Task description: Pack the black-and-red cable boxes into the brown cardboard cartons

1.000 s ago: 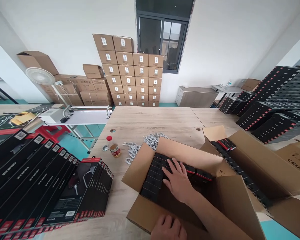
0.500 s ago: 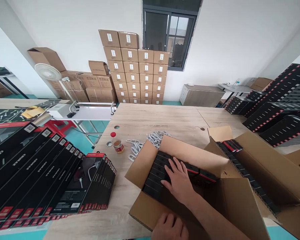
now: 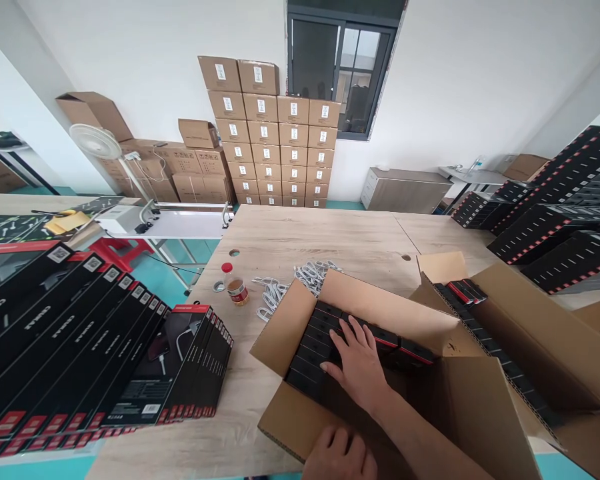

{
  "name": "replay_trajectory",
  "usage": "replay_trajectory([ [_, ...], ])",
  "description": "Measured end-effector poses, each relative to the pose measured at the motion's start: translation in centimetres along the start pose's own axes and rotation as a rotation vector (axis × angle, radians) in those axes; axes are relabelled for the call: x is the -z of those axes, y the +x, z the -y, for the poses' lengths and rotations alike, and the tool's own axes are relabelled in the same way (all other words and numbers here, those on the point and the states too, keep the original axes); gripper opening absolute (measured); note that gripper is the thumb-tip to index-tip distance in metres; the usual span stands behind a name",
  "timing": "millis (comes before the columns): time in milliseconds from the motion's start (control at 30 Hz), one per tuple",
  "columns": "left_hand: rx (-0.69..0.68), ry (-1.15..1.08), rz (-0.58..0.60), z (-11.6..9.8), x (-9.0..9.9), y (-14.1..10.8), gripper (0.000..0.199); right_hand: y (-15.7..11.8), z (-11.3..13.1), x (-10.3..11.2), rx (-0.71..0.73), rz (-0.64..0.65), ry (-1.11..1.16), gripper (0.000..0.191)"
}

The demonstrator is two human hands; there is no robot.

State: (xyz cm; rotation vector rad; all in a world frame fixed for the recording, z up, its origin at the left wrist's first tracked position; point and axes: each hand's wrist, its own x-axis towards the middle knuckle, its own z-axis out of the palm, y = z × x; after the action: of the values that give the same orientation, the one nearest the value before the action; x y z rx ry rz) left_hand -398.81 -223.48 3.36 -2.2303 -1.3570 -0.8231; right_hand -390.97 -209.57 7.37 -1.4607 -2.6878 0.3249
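In front of me an open cardboard carton (image 3: 290,333) stands on the table, its flaps folded outward. Black retail boxes (image 3: 314,340) are lined up in rows along its left and far sides. My right hand (image 3: 357,363) reaches into the carton and rests on the tops of these boxes, fingers stretched and spread. At the carton's near edge, my left hand (image 3: 339,457) has its fingers curled over the cardboard; the thumb is hidden. The near right part of the carton's inside lies in shadow.
Stacked black boxes (image 3: 80,347) stand at left, more (image 3: 570,227) at far right. A second open carton (image 3: 540,320) adjoins mine on the right. White cables (image 3: 275,293), a red-capped bottle (image 3: 237,292) and a tape roll (image 3: 219,287) lie behind. Sealed cartons (image 3: 280,133) line the wall.
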Motion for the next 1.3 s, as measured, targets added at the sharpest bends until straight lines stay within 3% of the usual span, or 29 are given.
replay_trajectory([
  [200, -0.033, 0.015, 0.032, 0.0, -0.2, -0.2, 0.018, -0.1, 0.2, 0.2, -0.006, 0.024, 0.013, 0.064],
  [467, 0.01, 0.021, -0.071, 0.1, 0.6, 0.9, 0.02, -0.2, 0.3, 0.3, -0.019, 0.035, 0.015, 0.065],
  [700, 0.002, 0.027, -0.057, 0.0, 0.5, 0.6, 0.019, -0.2, 0.3, 0.3, -0.013, 0.035, 0.015, 0.065],
  [833, 0.004, 0.001, 0.01, 0.0, 0.1, 0.1, 0.016, -0.3, 0.2, -0.3, 0.013, 0.013, -0.004, 0.066],
  [933, 0.016, -0.01, -0.006, 0.1, -0.4, -0.4, 0.021, -0.9, 0.0, -0.4, 0.097, -0.019, -0.006, 0.06],
  [1033, 0.013, -0.02, -0.026, 0.1, -0.9, -0.9, 0.022, -1.8, -0.4, 0.1, 0.324, -0.023, 0.022, 0.046],
  [1133, 0.017, -0.023, 0.004, -0.1, -1.3, -1.3, 0.018, -2.8, -0.9, 0.6, 0.54, 0.074, 0.034, 0.047],
  [1300, 0.013, -0.002, -0.011, -0.1, -1.5, -1.4, 0.02, -3.6, -1.8, 0.1, 0.572, 0.198, 0.052, 0.056],
])
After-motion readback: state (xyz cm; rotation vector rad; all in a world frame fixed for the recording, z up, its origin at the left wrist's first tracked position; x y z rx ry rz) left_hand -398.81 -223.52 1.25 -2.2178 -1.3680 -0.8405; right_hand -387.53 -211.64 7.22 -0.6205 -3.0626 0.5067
